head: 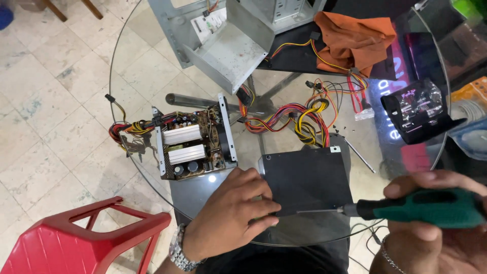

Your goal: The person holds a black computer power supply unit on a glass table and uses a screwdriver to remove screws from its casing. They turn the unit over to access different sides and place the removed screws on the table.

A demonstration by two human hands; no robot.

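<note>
My left hand (pixel 231 215) rests on the near left corner of a closed black power supply box (pixel 307 180) that lies on the round glass table (pixel 147 76). My right hand (pixel 436 223) grips a green and black screwdriver (pixel 416 208). Its thin shaft points left, and the tip touches the box's near edge close to my left fingertips. A bundle of red, yellow and black wires (pixel 297 119) runs out from the far side of the box.
An opened power supply (pixel 193 144) with bare circuit board and heat sinks lies to the left. A grey metal computer case (pixel 228 40) and an orange cloth (pixel 352 38) sit at the back. A red plastic chair (pixel 86 238) stands at lower left. A black holder (pixel 418 114) is at the right.
</note>
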